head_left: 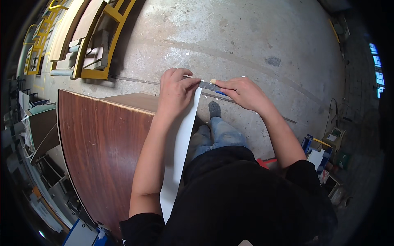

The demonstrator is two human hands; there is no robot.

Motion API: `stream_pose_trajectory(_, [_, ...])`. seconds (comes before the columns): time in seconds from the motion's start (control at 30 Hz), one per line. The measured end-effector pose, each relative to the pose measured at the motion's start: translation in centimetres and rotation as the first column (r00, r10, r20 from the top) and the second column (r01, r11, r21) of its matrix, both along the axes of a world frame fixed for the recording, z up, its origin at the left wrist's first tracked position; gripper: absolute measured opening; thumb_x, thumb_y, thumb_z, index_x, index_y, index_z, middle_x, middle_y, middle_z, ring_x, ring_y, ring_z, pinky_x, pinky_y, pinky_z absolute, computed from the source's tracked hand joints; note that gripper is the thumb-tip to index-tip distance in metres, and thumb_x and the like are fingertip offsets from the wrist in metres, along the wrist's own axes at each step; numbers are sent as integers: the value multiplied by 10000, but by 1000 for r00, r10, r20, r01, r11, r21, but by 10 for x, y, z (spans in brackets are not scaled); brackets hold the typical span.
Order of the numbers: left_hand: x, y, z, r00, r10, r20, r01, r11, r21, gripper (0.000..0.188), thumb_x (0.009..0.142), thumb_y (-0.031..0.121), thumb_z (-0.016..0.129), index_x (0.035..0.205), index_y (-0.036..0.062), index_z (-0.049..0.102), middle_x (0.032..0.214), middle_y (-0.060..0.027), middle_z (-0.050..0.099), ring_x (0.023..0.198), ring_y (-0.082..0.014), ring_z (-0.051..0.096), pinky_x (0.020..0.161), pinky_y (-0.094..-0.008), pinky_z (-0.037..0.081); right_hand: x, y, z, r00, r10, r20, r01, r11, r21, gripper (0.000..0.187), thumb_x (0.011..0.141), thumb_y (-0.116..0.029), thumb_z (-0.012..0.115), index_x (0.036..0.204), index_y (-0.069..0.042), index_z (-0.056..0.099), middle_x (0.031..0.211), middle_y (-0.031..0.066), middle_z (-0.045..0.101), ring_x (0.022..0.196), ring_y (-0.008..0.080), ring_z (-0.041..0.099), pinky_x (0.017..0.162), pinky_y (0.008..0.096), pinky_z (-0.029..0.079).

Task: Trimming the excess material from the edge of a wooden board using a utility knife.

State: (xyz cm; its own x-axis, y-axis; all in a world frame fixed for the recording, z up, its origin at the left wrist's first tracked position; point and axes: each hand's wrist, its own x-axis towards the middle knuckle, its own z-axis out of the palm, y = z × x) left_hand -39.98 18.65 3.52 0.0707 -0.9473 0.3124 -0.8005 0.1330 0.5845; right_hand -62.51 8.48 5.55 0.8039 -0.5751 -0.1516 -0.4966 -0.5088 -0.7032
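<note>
- We record one black shirt (254, 201) nearest us, with two bare forearms reaching forward from its sleeves.
- We find one white strip (182, 143), long and narrow, running from beside the shirt, past the left forearm, up to the left hand (175, 90).
- We note the left thumb and fingers pinched together at the strip's far end.
- We see the right hand (244, 93) just to the right, its fingers bent and drawn together; exactly what they grasp we cannot tell.
- We count one dark grey flat piece (210, 85) between the two hands, one small tan piece (213, 81) and one blue piece (221, 92) at the right fingertips.
- We observe one brown wood-grain panel (106, 151) left of the strip, partly behind the left forearm.
- We count two legs in blue jeans (225, 133) and two dark shoes (214, 110), one partly hidden, below the hands.
- We identify one red object (267, 162) near the right upper arm.
- We log one yellow-framed rack (93, 74) farther off on the concrete floor (266, 33), loaded with several boards (73, 28).
</note>
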Motion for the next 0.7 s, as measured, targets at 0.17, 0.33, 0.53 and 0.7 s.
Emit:
stream_pose_trajectory(0.17, [5, -4, 2, 1000, -14, 14, 13, 1000, 12, 145, 755, 94, 767, 896, 126, 778, 966, -42, 662, 977, -272, 585, 882, -410, 443, 6, -3, -1, 994, 29, -101, -26, 999, 27, 325, 950, -209, 593, 1262, -232, 680, 1048, 134, 711, 936, 348, 662, 825, 430, 529])
stream_pose_trajectory(0.33, [4, -8, 7, 994, -40, 104, 38, 999, 15, 121, 753, 92, 764, 871, 117, 772, 914, -34, 657, 939, -269, 586, 840, -403, 455, 8, -7, 5, 990, 21, -143, -18, 1000, 19, 313, 947, -230, 598, 1245, -255, 692, 1059, 123, 714, 946, 341, 667, 818, 426, 534])
stream_pose_trajectory(0.53, [1, -7, 5, 996, -82, 23, 79, 992, 98, 57, 770, 83, 739, 826, 83, 746, 833, -66, 643, 850, -287, 599, 757, -391, 493, 7, -9, 2, 990, 41, -132, -39, 999, 21, 297, 941, -236, 608, 1221, -258, 707, 1048, 114, 718, 935, 338, 670, 798, 437, 538])
stream_pose_trajectory(0.7, [0, -15, 2, 999, 11, -34, -8, 997, 77, 59, 776, 67, 730, 833, 76, 742, 825, -74, 638, 821, -297, 604, 746, -398, 510, 10, -15, 1, 993, 24, -117, -27, 999, -23, 294, 936, -241, 618, 1214, -264, 711, 1041, 108, 721, 926, 334, 672, 788, 438, 540])
